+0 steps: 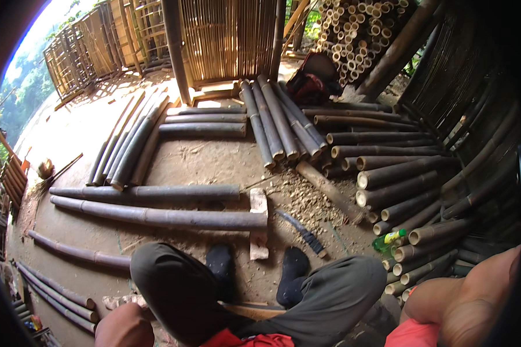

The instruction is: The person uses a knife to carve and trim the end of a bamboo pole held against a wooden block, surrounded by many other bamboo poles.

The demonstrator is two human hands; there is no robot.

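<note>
Neither of my hands shows. At the lower left only a bare part of my left arm (125, 328) is visible, and my right arm (474, 295) fills the lower right corner. In front of my feet, a long dark bamboo pole (162, 216) rests with its right end on a pale wooden block (259, 246). Behind it lies a second bamboo pole (150, 193). To the right of the block, a machete (302, 230) with a curved blade and dark wrapped handle lies on the ground among wood chips (304, 199).
Stacked bamboo poles (396, 176) crowd the right side, with a green bottle (389, 240) among them. More bamboo lengths (136, 139) lie ahead and at lower left (61, 295). A dark red backpack (314, 81) stands at the back, before piled cut bamboo (362, 34).
</note>
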